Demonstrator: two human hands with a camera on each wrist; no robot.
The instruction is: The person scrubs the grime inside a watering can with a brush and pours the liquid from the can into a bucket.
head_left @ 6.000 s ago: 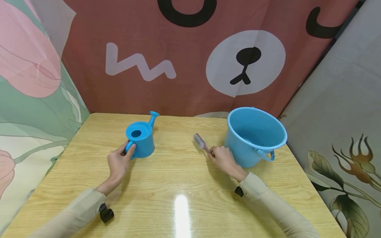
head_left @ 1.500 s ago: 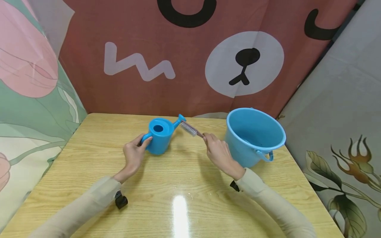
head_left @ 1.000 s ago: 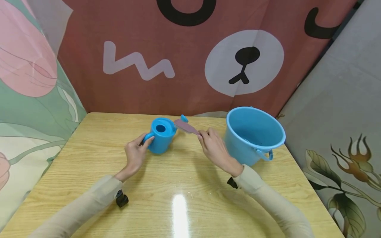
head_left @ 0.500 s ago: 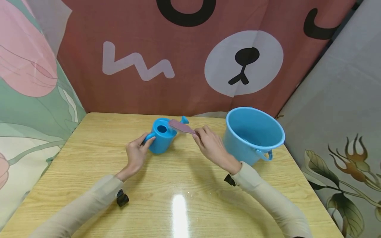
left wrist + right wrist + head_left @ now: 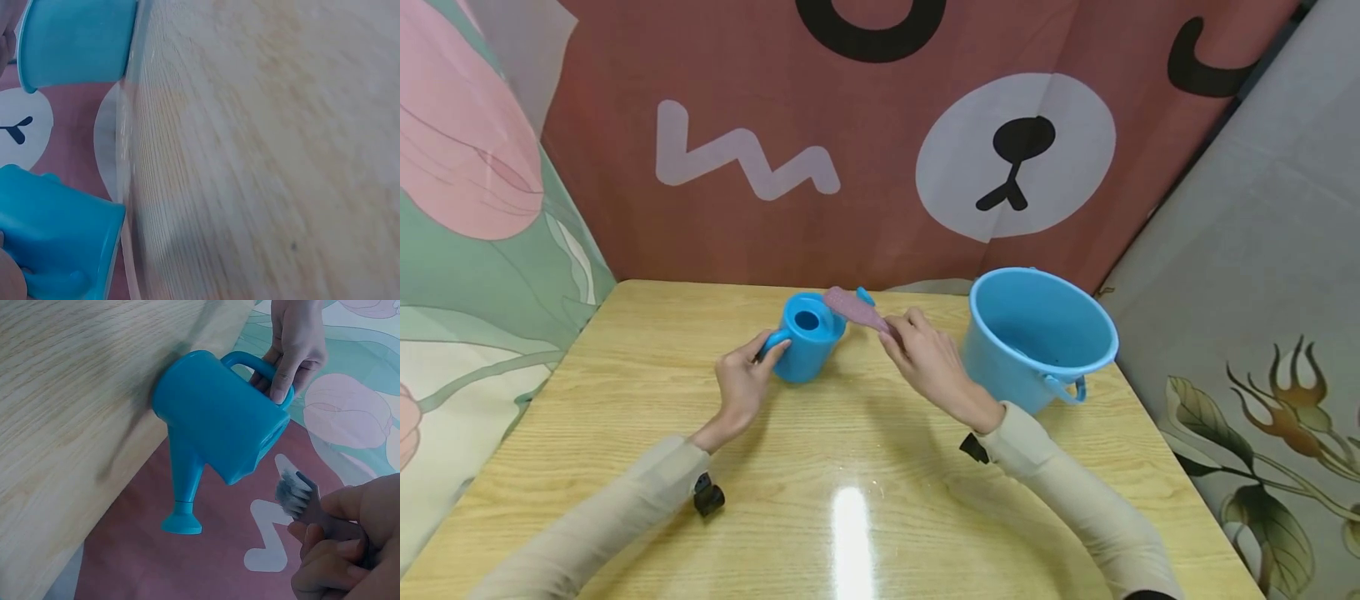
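My left hand (image 5: 742, 385) grips the handle of a blue toy watering can (image 5: 805, 354), thumb and fingers round it. The can leans a little toward its spout, which points back right. From the right, my right hand (image 5: 928, 362) holds a mauve brush (image 5: 852, 307) by its handle. The brush head lies over the spout in the head view, its back turned up and hiding part of the spout. The right wrist view shows white bristles (image 5: 294, 492) with a visible gap between them and the can (image 5: 215, 412).
A large light-blue bucket (image 5: 1006, 367) stands on the wooden table (image 5: 775, 500) at the back right, close beside my right hand. Printed cloths hang behind the table and at both sides; the brown one (image 5: 737, 225) bears a bear's face.
The watering can has moved right in my left hand since the oldest frame. My right hand has brought the brush left, over the spout, and turned its bristles away from the head camera.
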